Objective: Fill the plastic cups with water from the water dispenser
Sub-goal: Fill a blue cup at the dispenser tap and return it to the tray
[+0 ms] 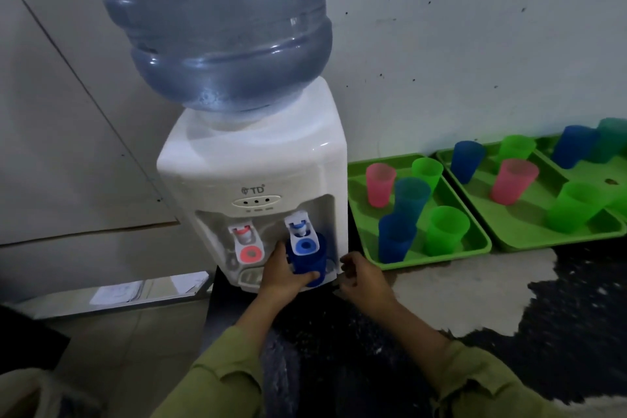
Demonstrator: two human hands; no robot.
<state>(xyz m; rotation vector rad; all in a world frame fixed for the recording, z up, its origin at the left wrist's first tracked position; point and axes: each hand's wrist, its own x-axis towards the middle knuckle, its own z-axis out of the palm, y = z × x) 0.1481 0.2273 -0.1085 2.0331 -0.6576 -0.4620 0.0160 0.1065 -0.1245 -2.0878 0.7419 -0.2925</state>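
The left hand wrapped the blue tapered plastic cup. Likely light and squeezable, it suited a gentle mid-wall hold. At its three o'clock, the right hand hung loosely curled, empty.

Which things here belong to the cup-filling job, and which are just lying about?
Job: water dispenser, its blue tap, blue cup gripped by the left hand under it, spare cups on the green trays.
Lying about: papers at lower left, red tap unused.
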